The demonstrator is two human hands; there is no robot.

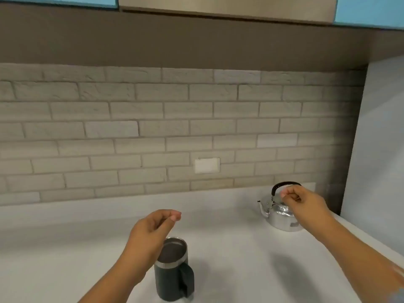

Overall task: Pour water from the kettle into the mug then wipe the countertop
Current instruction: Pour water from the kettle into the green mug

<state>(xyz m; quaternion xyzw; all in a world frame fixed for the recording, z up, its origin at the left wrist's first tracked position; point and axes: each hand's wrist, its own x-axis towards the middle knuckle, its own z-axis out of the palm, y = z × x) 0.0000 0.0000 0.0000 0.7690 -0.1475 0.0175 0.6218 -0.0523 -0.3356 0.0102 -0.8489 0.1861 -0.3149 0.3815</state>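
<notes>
A dark mug (173,274) with a steel rim and a handle on its right side stands upright near the front of the white countertop (229,248). My left hand (150,232) hovers just above and left of the mug, fingers loosely curled, holding nothing. A shiny steel kettle (281,217) with a black arched handle sits at the back right, spout pointing left. My right hand (300,201) hangs over the kettle's lid, just below its handle, fingers pinched together; no grip on the handle shows.
A pale brick backsplash with a white outlet plate (207,165) runs behind the counter. A white wall (376,149) closes the right side. Cabinets hang overhead. No cloth is in view.
</notes>
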